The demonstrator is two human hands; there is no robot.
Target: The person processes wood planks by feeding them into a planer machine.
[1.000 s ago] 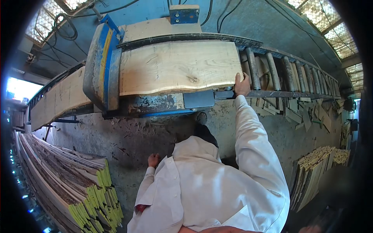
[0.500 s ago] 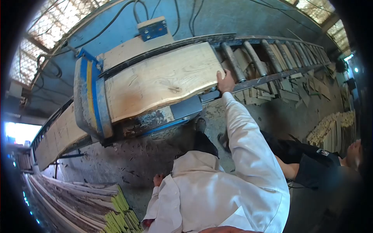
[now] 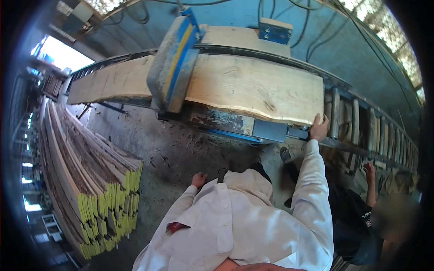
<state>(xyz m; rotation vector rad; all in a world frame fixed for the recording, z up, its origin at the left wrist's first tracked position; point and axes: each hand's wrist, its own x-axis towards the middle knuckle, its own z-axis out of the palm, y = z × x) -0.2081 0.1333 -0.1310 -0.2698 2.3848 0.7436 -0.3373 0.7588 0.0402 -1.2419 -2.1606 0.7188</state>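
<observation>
A wide, pale wooden slab (image 3: 253, 86) with a wavy edge lies on the machine bed, passing under a blue, yellow and grey machine head (image 3: 174, 63). My right hand (image 3: 319, 128) grips the slab's near right corner, its fingers at the end of the wood. Low by my side hangs my left hand (image 3: 199, 179), its fingers curled, with nothing visible in it and apart from the machine. On the far side of the head, the slab's other part (image 3: 113, 81) stretches left.
A roller conveyor (image 3: 355, 119) runs off to the right. At lower left lies a stack of boards (image 3: 108, 203) with yellow-green ends. A person in black (image 3: 348, 217) stands close on my right, one hand (image 3: 370, 171) raised near the rollers. A control box (image 3: 275, 31) sits behind the bed.
My view has swung left, bringing more of the board stack into sight. My right hand stays at the slab's corner. The other person's hand now shows near the rollers.
</observation>
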